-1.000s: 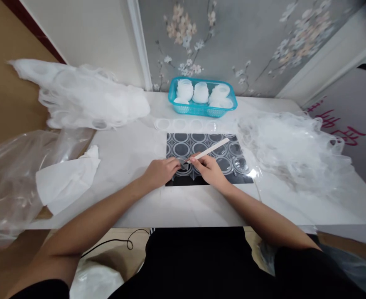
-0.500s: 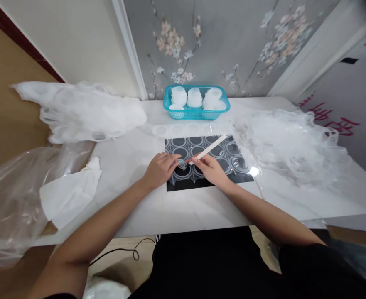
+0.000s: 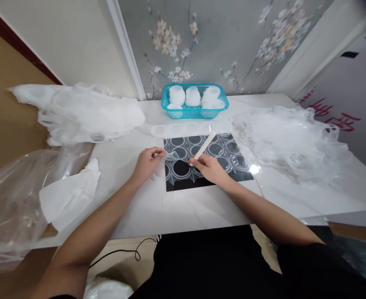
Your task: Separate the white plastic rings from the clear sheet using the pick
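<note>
Red writing [image 3: 335, 116] unreadable at right; left hand [image 3: 147, 162] fingers pinching clear film disc [image 3: 171, 155], right hand [image 3: 209, 168] gripping white stick [image 3: 203, 147]

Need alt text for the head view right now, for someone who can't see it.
The left hand pinches a thin clear plastic piece over a black circle-patterned sheet, while the right hand holds a flat white stick. Heaps of clear film flank the white table; a turquoise basket sits behind.

Home room used for piecework: floral wallpaper [image 3: 220, 37] behind a white desk [image 3: 183, 207], with plastic film heaps [image 3: 291, 141] at its side edges.
</note>
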Available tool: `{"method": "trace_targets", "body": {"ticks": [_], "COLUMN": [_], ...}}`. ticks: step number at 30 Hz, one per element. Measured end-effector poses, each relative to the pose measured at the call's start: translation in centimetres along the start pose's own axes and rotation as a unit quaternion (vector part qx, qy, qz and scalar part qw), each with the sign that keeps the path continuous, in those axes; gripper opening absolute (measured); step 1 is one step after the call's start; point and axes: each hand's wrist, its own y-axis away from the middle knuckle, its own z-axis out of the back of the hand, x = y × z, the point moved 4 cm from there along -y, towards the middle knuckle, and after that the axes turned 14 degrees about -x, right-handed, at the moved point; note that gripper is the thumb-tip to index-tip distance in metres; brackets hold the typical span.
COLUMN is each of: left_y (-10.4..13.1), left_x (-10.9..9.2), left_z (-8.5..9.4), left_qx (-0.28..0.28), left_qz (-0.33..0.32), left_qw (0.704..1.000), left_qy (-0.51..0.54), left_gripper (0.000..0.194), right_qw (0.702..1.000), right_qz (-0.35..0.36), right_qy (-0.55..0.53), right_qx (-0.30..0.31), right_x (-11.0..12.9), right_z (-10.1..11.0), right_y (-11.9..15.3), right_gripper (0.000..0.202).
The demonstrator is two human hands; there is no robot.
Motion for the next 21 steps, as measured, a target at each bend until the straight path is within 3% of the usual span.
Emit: {"method": "trace_targets", "body": {"ticks": [4, 7, 11, 17, 19, 21], "left_y": [-0.8, -0.8, 0.6, 2.3, 1.8, 1.0], "left_x": [0.6, 0.5, -1.1, -3.5, -3.3, -2.8], "left_z": [1.9, 2.3, 1.2, -1.1, -1.5, -1.8], "left_qx": [-0.038, -0.031, 0.017, 0.163, 0.155, 0.113], "left_qz": [0.023, 0.012, -0.046, -0.1, -0.102, -0.122], "left_qw": [0.999, 0.999, 0.998, 0.974, 0.976, 0.985], "left_qy": [-0.001, 0.005, 0.037, 0.125, 0.11, 0.055], "left_gripper": [0.016, 0.016, 0.023, 0.033, 0.031, 0.03], "right_qw": [1.0, 1.0, 0.999, 0.999, 0.999, 0.999], "right_qz": [0.0, -0.004, 0.001, 0.013, 0.021, 0.026], "right_qy": [-0.019, -0.026, -0.037, -0.034, -0.032, -0.028], "right_qx": [0.008, 0.01, 0.012, 0.012, 0.013, 0.014], "right_x": [-0.2, -0.3, -0.2, 0.0, -0.2, -0.3], "right_z": [0.1, 0.1, 0.0, -0.1, -0.2, -0.2], "right_y": [0.1, 0.2, 0.3, 0.3, 0.3, 0.4], "right_gripper": [0.045, 0.045, 0.043, 0.04, 0.04, 0.041]}}
